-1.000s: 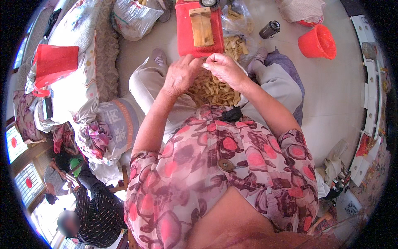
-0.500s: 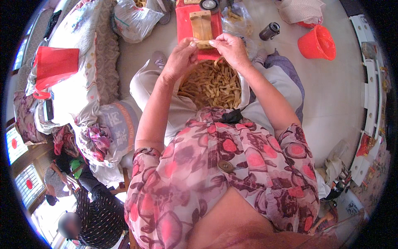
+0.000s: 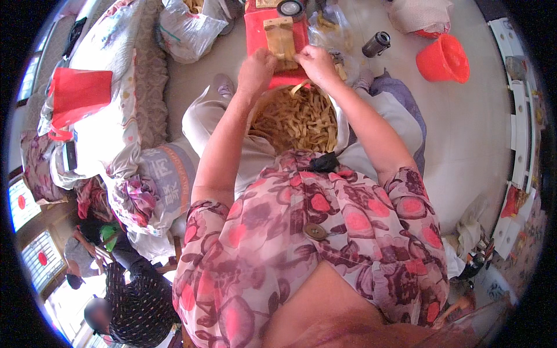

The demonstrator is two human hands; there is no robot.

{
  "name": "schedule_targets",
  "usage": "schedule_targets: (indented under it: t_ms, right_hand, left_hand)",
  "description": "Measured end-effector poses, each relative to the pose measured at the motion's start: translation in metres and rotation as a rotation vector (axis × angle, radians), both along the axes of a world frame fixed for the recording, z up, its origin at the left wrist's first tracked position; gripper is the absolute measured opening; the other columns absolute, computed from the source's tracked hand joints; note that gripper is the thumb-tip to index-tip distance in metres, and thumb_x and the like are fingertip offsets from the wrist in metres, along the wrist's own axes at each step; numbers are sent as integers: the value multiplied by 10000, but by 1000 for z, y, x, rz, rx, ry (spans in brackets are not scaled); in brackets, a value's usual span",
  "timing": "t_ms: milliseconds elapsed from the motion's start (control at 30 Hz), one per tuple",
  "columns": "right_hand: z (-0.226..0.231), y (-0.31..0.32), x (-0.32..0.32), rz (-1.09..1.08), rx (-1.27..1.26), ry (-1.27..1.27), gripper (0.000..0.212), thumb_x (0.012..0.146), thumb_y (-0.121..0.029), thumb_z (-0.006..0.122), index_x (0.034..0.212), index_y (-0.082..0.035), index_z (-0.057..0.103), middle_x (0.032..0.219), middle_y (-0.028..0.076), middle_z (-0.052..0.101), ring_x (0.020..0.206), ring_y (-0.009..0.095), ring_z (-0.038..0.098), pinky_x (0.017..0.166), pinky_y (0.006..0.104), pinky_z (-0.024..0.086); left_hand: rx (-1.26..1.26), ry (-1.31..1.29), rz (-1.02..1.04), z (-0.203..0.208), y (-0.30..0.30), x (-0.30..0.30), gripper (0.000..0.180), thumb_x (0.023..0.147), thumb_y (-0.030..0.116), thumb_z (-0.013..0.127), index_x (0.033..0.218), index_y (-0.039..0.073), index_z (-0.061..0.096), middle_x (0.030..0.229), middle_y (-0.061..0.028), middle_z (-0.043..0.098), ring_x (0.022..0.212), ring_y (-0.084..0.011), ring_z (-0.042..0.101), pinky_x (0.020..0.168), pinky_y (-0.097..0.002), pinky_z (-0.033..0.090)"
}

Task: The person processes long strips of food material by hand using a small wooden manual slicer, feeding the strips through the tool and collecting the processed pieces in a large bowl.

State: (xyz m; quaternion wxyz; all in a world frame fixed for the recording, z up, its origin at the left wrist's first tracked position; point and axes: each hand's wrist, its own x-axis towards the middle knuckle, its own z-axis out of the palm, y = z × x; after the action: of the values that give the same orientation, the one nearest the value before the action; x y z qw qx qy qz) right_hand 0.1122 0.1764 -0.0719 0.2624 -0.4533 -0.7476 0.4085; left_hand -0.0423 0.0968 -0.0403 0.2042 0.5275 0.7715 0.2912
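Note:
A wooden block [image 3: 281, 42] with a raised crosspiece at its far end lies on a red stand [image 3: 253, 36] ahead of me. My left hand [image 3: 257, 71] is closed at the left side of the block's near end, its fingertips mostly hidden. At the right side of that end, my right hand [image 3: 318, 66] pinches with thumb and finger. What either hand holds is too small to make out. Below, between my knees, a wide container is filled with many flat tan strips [image 3: 304, 119]. One curled strip [image 3: 298, 89] rises at its far edge.
A black wheel [image 3: 290, 8] sits at the stand's far end. Plastic bags [image 3: 191, 29] lie on both sides. To the right are a dark flask [image 3: 376, 44] and a red bucket [image 3: 442, 58]. Another red bucket [image 3: 81, 95] stands left; a person [image 3: 139, 290] sits lower left.
Both hands have shifted slightly outward and turned, the left now more knuckles-up. The thin tan strip stretched between them across the block is no longer clearly seen. A curled strip shows at the container's far edge.

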Motion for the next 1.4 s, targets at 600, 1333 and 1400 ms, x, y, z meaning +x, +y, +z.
schedule_targets:
  t_ms: [600, 1333, 1400]
  right_hand:
    - [63, -109, 14, 349, 370, 384, 115, 842, -112, 598, 900, -13, 594, 825, 136, 625, 778, 273, 615, 672, 314, 480]
    - [141, -107, 18, 392, -1098, 953, 135, 905, -175, 485, 854, -60, 535, 641, 12, 519, 432, 85, 445, 390, 225, 378]
    - [156, -108, 17, 428, -1018, 911, 141, 904, -180, 485, 863, -56, 540, 664, 24, 542, 434, 88, 463, 394, 223, 384]
  left_hand:
    - [-27, -1842, 82, -15, -82, 37, 351, 963, 251, 343, 1167, -5, 470, 1128, -135, 540, 1043, -240, 530, 918, -382, 421]
    - [972, 292, -142, 89, -94, 56, 408, 641, 24, 645, 1038, -13, 561, 958, -142, 581, 873, -279, 562, 765, -367, 457]
    - [962, 221, -177, 101, -92, 52, 426, 623, 29, 658, 1037, -4, 565, 948, -142, 585, 864, -284, 565, 761, -366, 460]
